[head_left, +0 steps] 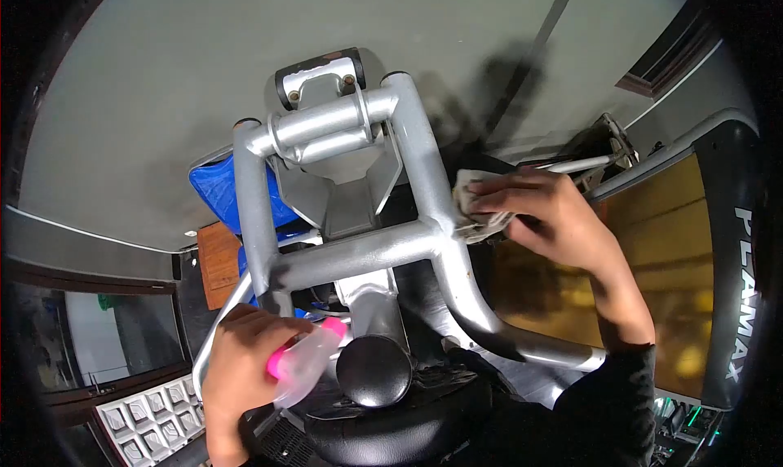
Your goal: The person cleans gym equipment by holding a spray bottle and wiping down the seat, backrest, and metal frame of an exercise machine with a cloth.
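My left hand [249,361] is wrapped round a spray bottle [303,376] with a clear body and a pink nozzle, held low at the left of the frame. In my right hand [548,214] is a bunched, pale cloth [475,210], pressed against the right upright of a silver tubular machine frame [359,255]. The fingers bend over the cloth and hide part of it. Between my hands runs the frame's crossbar, with a round black end cap [374,371] below it.
Below lies a black padded seat [391,434]. A blue chair [216,191] and a brown wooden board [218,263] stand behind the frame at left. At right is a panel lettered PLAMAX [740,296]. A grey wall [204,59] rises behind.
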Motion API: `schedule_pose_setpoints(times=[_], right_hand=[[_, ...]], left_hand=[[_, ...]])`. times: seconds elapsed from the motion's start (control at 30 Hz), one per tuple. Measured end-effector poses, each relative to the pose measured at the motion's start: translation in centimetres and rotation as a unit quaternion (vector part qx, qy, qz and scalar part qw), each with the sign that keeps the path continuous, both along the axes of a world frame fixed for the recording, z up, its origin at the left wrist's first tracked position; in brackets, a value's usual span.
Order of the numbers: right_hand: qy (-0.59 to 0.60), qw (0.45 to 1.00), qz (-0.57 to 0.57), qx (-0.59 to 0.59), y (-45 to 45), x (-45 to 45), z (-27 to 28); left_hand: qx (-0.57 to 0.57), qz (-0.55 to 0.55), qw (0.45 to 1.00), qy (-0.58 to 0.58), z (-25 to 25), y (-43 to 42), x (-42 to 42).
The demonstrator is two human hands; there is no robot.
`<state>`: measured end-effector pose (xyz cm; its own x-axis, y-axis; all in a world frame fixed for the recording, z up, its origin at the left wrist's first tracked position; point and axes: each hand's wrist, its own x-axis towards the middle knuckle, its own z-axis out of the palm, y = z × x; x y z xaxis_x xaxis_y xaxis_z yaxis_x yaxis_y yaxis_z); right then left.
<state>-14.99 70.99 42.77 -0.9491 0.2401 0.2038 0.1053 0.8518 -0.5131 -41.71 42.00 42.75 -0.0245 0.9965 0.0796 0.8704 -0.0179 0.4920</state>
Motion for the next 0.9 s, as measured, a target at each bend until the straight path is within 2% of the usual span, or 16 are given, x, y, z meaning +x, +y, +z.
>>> schedule_pose_setpoints(times=[0.07, 0.1, 0.23, 0.3, 0.37, 0.4, 0.43, 0.47, 0.53, 0.57, 0.6, 0.67, 0.73, 0.8, 0.87, 0.9], right_hand=[[0.056, 0.998, 0.040, 0.010, -0.9, -2.0, -0.7], [0.078, 0.993, 0.050, 0.078, -1.8, -3.3, -1.3], [0.087, 0.971, 0.110, 0.194, -7.3, -8.7, -4.7], [0.085, 0.965, 0.138, 0.207, -8.1, -9.3, -6.3], [0.090, 0.944, 0.140, 0.285, -7.3, -8.1, -7.5], [0.024, 0.933, 0.156, 0.322, -6.1, -6.3, -5.7], [0.014, 0.945, 0.091, 0.315, -4.9, -4.6, -5.1], [-0.039, 0.954, 0.073, 0.288, -3.2, -2.9, -3.1], [-0.287, 0.918, -0.058, 0.266, -0.1, 0.7, -0.1], [-0.205, 0.942, -0.080, 0.254, 1.4, 2.4, -0.4], [-0.145, 0.968, -0.078, 0.190, 0.9, 2.5, 0.6], [-0.049, 0.985, -0.042, 0.159, -0.7, 1.5, 1.0], [0.003, 0.989, 0.001, 0.148, -2.7, -1.6, 0.9], [0.115, 0.982, 0.056, 0.140, -4.4, -5.5, -1.0], [0.116, 0.978, 0.089, 0.150, -7.1, -9.6, -3.6], [0.124, 0.958, 0.137, 0.220, -8.3, -11.6, -4.6]], left_hand=[[0.014, 0.050, 0.999, 0.000, -0.1, -0.8, -0.3], [0.054, 0.060, 0.997, -0.007, -0.6, -1.0, -0.4], [0.101, 0.138, 0.985, -0.001, -3.2, -2.3, -1.2], [0.126, 0.140, 0.982, -0.007, -4.5, -2.6, -2.0], [0.174, 0.127, 0.976, -0.007, -5.7, -3.2, -3.1], [0.192, 0.114, 0.975, 0.015, -6.1, -3.5, -3.5], [0.209, 0.119, 0.970, 0.027, -6.4, -3.6, -3.7], [0.225, 0.123, 0.966, 0.039, -6.7, -3.5, -3.9], [0.242, 0.101, 0.961, 0.089, -6.9, -3.0, -4.3], [0.257, 0.106, 0.957, 0.084, -7.4, -2.9, -4.4], [0.274, 0.111, 0.952, 0.082, -7.9, -2.7, -4.6], [0.283, 0.123, 0.947, 0.092, -7.9, -2.1, -4.4], [0.288, 0.122, 0.945, 0.101, -8.3, -2.1, -4.4], [0.278, 0.149, 0.945, 0.085, -9.2, -2.3, -4.6], [0.279, 0.149, 0.945, 0.083, -9.3, -2.3, -4.7], [0.272, 0.158, 0.946, 0.078, -9.3, -2.5, -4.8]])
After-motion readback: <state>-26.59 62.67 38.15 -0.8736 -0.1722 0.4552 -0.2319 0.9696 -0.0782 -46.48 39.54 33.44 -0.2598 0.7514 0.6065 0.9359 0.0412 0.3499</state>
